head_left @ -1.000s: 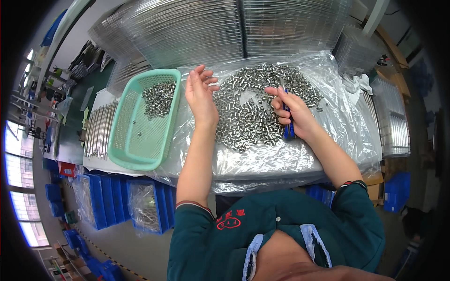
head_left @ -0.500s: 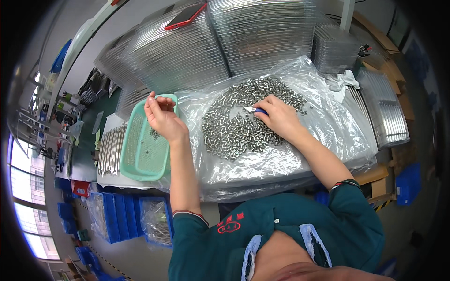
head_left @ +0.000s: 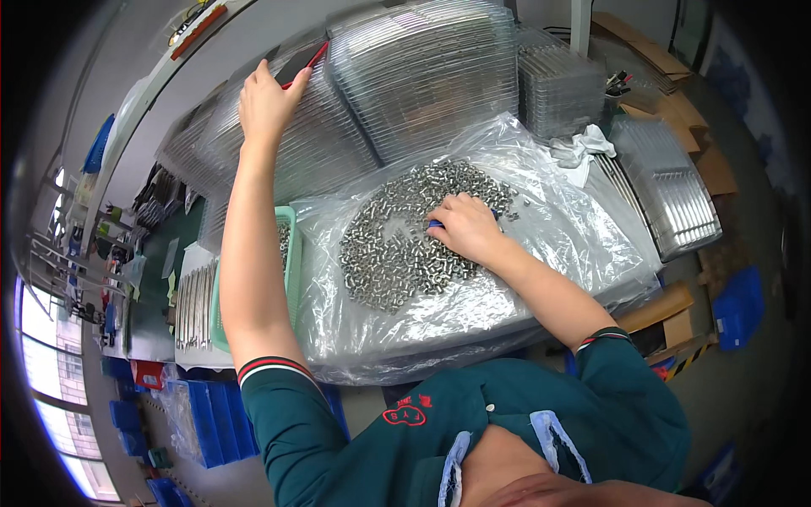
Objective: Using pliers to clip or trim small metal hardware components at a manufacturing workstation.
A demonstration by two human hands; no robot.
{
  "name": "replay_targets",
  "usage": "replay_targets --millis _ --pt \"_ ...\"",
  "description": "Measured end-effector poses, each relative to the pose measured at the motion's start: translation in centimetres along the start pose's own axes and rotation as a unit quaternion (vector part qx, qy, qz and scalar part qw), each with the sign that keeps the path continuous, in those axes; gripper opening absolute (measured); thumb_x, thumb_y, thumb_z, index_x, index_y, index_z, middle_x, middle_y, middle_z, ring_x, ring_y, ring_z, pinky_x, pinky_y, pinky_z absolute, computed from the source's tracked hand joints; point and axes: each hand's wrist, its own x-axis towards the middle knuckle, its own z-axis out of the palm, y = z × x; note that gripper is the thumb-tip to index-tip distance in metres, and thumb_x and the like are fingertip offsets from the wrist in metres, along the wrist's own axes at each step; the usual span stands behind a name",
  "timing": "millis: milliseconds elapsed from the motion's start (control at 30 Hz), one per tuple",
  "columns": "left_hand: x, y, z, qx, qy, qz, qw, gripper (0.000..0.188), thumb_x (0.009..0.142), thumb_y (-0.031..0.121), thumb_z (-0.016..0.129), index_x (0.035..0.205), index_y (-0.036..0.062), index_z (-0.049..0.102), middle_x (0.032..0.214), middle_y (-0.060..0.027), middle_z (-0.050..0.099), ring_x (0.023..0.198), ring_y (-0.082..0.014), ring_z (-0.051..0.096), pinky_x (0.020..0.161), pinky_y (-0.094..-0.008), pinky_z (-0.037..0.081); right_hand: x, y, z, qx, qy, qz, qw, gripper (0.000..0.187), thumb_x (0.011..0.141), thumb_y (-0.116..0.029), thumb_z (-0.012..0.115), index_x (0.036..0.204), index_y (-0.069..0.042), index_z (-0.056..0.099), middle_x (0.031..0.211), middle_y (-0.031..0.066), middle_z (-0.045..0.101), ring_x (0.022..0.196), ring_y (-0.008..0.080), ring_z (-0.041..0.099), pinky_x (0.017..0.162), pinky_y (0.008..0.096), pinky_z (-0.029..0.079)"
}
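Observation:
My left hand (head_left: 269,108) is raised at the far left, fingers apart, beside a red-edged phone (head_left: 304,66) that lies on a stack of clear plastic trays (head_left: 329,114). Its thumb is at the phone's lower corner; whether it presses on it I cannot tell. My right hand (head_left: 466,226) rests over a heap of small shiny metal tube-like pieces (head_left: 397,262). Its fingers are closed round a small blue-handled tool (head_left: 436,224), mostly hidden in the grip. My left forearm covers much of a green plastic basket (head_left: 293,262), where some metal pieces show.
Clear plastic sheeting (head_left: 338,329) lies under the heap. More clear tray stacks (head_left: 422,76) stand along the back. A white cloth (head_left: 583,152) and trays of metal rods (head_left: 672,190) are at right. Metal rods (head_left: 196,304) lie left of the basket; blue bins (head_left: 215,422) stand below.
My left hand has moved from above the green basket up and away to the phone. The right hand stays over the heap with the blue-handled tool, whose pale tip is now hidden.

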Motion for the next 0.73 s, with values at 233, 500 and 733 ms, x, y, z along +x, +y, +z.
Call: replay_targets --millis 233,500,733 --pt "3.6 -1.0 2.3 -0.012 -0.264 -0.193 0.945 0.088 0.064 0.060 0.059 0.115 -0.0108 0.045 0.109 -0.0281 0.054 0.103 -0.0350 0.054 0.088 -0.0380 0.041 0.1 -0.4 -0.2 0.011 0.032 -0.021 0.999 0.029 0.077 -0.030 0.061 0.098 -0.010 0.062 0.090 0.0051 0.055 0.089 0.0229 0.050 0.079 0.0349 0.039" --pt "2.3 0.4 1.3 0.000 -0.157 -0.205 0.966 0.074 0.060 0.046 0.063 0.111 -0.0052 0.048 0.104 -0.0231 0.058 0.099 -0.0341 0.056 0.084 -0.0398 0.044 0.6 -0.7 -0.7 0.095 0.117 -0.077 0.986 0.031 0.077 -0.027 0.062 0.101 -0.008 0.060 0.093 0.0063 0.055 0.088 0.0238 0.050 0.078 0.0343 0.041" --pt "-3.7 1.3 -2.7 -0.124 0.117 -0.049 0.984 0.087 0.062 0.045 0.066 0.127 -0.0033 0.035 0.117 -0.0217 0.051 0.108 -0.0333 0.050 0.092 -0.0429 0.037 1.0 -1.8 -2.3 0.291 0.098 -0.046 0.951 0.035 0.081 -0.028 0.060 0.110 -0.010 0.057 0.103 0.0069 0.056 0.098 0.0226 0.051 0.085 0.0335 0.040"
